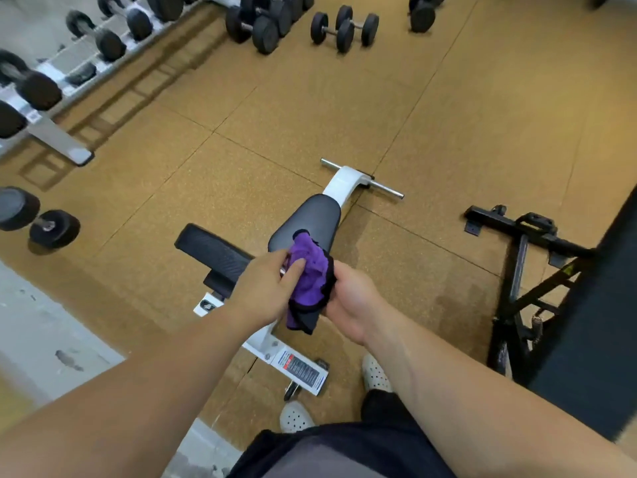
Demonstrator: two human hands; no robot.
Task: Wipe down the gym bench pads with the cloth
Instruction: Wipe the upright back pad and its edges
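The cloth is purple and fluffy, with a black edge all round. It is bunched up between the two grips, over the near end of the seat pad. The left grip pinches one side, and the right grip is curled round the other side. The seat pad is dark, smooth and rounded. Left of the left grip lies the back pad, long and black with a bumpy skin. The bench frame is white metal.
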